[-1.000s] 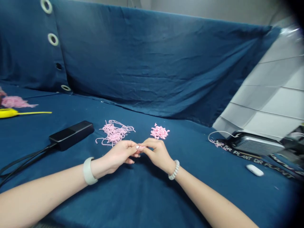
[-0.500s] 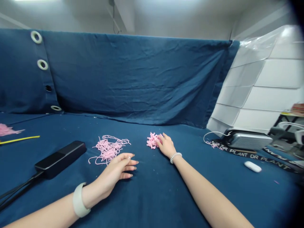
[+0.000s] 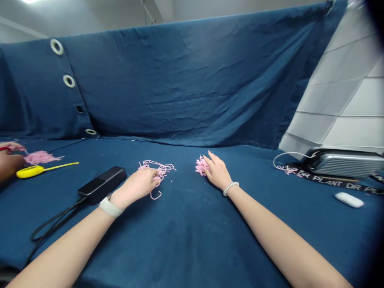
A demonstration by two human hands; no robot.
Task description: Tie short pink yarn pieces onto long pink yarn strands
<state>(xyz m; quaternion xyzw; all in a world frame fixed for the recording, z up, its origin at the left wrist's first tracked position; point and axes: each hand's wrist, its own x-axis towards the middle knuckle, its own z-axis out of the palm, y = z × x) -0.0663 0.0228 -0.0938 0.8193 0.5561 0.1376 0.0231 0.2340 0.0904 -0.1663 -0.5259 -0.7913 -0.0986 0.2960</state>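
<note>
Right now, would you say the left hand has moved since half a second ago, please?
Yes: judged against the black box, the left hand has moved left and forward, over pink strands.

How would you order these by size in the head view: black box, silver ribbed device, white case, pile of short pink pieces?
1. Silver ribbed device
2. Black box
3. White case and pile of short pink pieces: unsure, since the right hand partly covers the pile.

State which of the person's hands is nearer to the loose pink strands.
Left. The left hand is at the pink strands, partly hiding them; the right hand is away to their right, at the pile of short pink pieces.
</note>
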